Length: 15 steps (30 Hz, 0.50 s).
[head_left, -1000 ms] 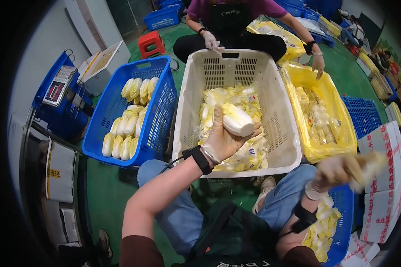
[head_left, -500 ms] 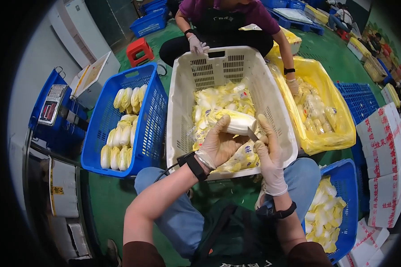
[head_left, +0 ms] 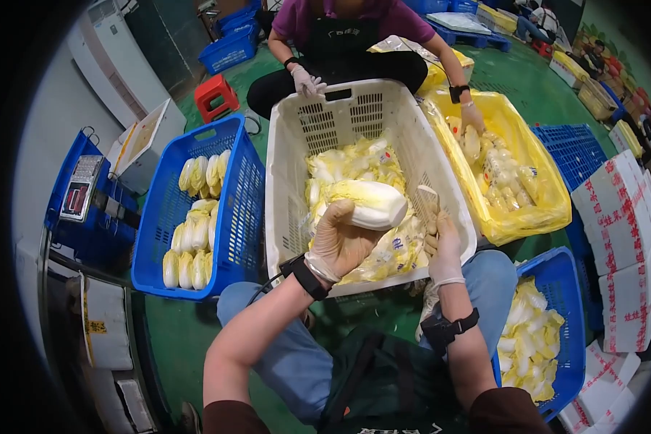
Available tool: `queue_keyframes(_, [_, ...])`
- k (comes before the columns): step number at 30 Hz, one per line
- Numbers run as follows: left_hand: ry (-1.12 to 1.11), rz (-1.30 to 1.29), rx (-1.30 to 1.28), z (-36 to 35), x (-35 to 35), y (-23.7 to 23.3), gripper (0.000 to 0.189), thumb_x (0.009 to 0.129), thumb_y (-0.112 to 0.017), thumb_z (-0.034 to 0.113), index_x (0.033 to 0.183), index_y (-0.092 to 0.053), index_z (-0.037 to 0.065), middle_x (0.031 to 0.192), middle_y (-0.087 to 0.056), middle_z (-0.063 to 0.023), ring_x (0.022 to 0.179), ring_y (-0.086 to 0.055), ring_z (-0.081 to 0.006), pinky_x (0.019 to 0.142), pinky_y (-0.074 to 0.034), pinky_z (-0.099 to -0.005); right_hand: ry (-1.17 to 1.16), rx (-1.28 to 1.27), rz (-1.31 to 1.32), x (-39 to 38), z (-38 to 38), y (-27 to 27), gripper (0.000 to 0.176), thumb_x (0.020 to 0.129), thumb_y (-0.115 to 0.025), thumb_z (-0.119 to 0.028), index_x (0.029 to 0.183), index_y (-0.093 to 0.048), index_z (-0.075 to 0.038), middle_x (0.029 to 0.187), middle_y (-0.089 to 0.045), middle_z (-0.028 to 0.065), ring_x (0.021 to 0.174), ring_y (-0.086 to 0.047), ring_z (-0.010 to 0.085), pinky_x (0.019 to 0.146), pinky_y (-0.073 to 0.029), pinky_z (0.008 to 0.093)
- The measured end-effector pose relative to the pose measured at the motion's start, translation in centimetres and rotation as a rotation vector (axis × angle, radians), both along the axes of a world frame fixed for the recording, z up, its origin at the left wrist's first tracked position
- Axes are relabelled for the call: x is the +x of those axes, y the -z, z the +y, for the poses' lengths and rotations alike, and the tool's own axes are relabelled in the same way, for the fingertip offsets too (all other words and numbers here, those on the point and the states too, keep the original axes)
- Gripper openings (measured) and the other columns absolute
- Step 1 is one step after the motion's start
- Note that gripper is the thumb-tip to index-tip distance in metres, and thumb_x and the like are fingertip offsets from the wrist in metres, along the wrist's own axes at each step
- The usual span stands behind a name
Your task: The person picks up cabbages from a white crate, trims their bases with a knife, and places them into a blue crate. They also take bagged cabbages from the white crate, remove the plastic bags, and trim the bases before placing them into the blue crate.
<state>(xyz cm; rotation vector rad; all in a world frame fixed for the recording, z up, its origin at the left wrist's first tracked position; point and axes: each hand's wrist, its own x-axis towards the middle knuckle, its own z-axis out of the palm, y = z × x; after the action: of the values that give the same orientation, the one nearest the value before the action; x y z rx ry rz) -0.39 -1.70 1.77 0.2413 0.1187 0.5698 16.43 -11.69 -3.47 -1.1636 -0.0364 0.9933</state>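
Observation:
My left hand (head_left: 345, 244), in a pale glove, is wrapped round a small napa cabbage (head_left: 372, 203) with its white cut base turned right. My right hand (head_left: 443, 242), also gloved, is closed just right of the cabbage, apart from it. The knife seen in it half a second ago is now mostly hidden by the fingers. A small pale piece (head_left: 427, 189), perhaps a slice of cabbage base, shows above those fingers. Below both hands, a white crate (head_left: 278, 181) holds yellow-white cabbages and printed plastic wrapping.
A blue crate (head_left: 247, 210) with stacked cabbages stands left. At lower right, another blue crate (head_left: 573, 318) holds loose leaves. A co-worker (head_left: 354, 43) sits opposite, one hand in a yellow-lined box (head_left: 550, 206) of bagged cabbages. A red stool (head_left: 215, 98) stands behind.
My right hand has drawn back and down from the cabbage base, and the blade no longer shows plainly. The cabbage has tilted in my left hand. The co-worker's hand has lifted slightly in the yellow-lined box.

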Motion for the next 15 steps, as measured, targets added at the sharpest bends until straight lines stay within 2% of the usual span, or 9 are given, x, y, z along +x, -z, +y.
queue_keyframes(1, [0.008,0.0,0.007,0.0,0.0,-0.4,0.069,0.077,-0.074,0.019,0.132,-0.037,0.0,0.132,-0.046,-0.0177,0.123,-0.047,-0.0316,0.109,-0.038,-0.0469,0.008,0.007,0.0,-0.1,-0.3,0.1,0.041,0.099,-0.041,-0.012,0.139,-0.042,-0.006,0.084,-0.051,-0.0067,0.068,-0.039,-0.0011,0.06,-0.035,0.0128])
queue_keyframes(3, [-0.003,-0.007,0.002,-0.3,0.1,-0.6,0.073,0.074,-0.078,0.024,0.132,-0.039,0.003,0.13,-0.048,-0.017,0.123,-0.047,-0.0315,0.107,-0.039,-0.0468,-0.117,0.165,-0.357,-1.5,-1.0,-1.9,0.044,0.096,-0.048,-0.012,0.139,-0.042,-0.005,0.073,-0.041,-0.0067,0.062,-0.036,0.0032,0.06,-0.039,0.0165])
queue_keyframes(4, [-0.006,-0.008,-0.005,-0.3,0.1,-0.3,0.073,0.074,-0.078,0.024,0.132,-0.039,0.003,0.13,-0.048,-0.017,0.123,-0.047,-0.0315,0.107,-0.039,-0.0468,-0.122,0.158,-0.357,-2.4,-0.9,-2.4,0.044,0.096,-0.048,-0.012,0.139,-0.042,-0.005,0.073,-0.041,-0.0067,0.062,-0.036,0.0032,0.06,-0.039,0.0165])
queue_keyframes(6, [0.078,0.034,-0.089,0.0,0.0,0.8,0.074,0.074,-0.079,0.029,0.132,-0.041,0.004,0.127,-0.051,-0.0155,0.121,-0.049,-0.0312,0.105,-0.04,-0.0464,-0.05,0.465,-0.787,-4.4,-0.3,-2.8,0.05,0.094,-0.052,-0.011,0.142,-0.038,-0.004,0.07,-0.041,-0.0046,0.061,-0.038,0.0066,0.063,-0.041,0.0199])
queue_keyframes(7, [0.076,0.037,-0.09,0.0,0.1,1.3,0.074,0.074,-0.079,0.029,0.132,-0.041,0.004,0.127,-0.051,-0.0155,0.121,-0.049,-0.0312,0.105,-0.04,-0.0464,-0.052,0.465,-0.784,-4.7,-0.3,-2.7,0.05,0.094,-0.052,-0.011,0.142,-0.038,-0.004,0.07,-0.041,-0.0046,0.061,-0.038,0.0066,0.063,-0.041,0.0199])
queue_keyframes(9, [0.0,0.154,-0.132,-0.2,0.3,2.1,0.071,0.076,-0.078,0.032,0.131,-0.042,0.005,0.125,-0.052,-0.0143,0.119,-0.05,-0.03,0.104,-0.041,-0.0457,-0.094,0.384,-1.064,-5.1,-0.4,-2.6,0.057,0.091,-0.056,-0.011,0.143,-0.035,-0.003,0.068,-0.043,-0.0016,0.064,-0.041,0.0091,0.066,-0.042,0.0224])
queue_keyframes(14, [0.063,0.143,-0.141,-0.7,0.8,2.7,0.07,0.075,-0.077,0.033,0.13,-0.044,0.006,0.125,-0.053,-0.0125,0.117,-0.051,-0.0269,0.104,-0.042,-0.0424,-0.132,0.345,-1.051,-5.0,-0.3,-2.5,0.058,0.09,-0.057,-0.01,0.143,-0.035,-0.002,0.071,-0.045,-0.001,0.068,-0.044,0.0091,0.068,-0.04,0.0213])
queue_keyframes(15, [0.061,0.123,-0.137,-0.7,1.0,2.8,0.07,0.075,-0.077,0.032,0.13,-0.044,0.006,0.125,-0.053,-0.0123,0.117,-0.051,-0.0267,0.103,-0.042,-0.0419,-0.162,0.373,-0.94,-5.1,-0.4,-2.5,0.059,0.092,-0.057,-0.013,0.144,-0.031,-0.001,0.106,-0.042,0.0013,0.072,-0.041,0.007,0.074,-0.04,0.0197])
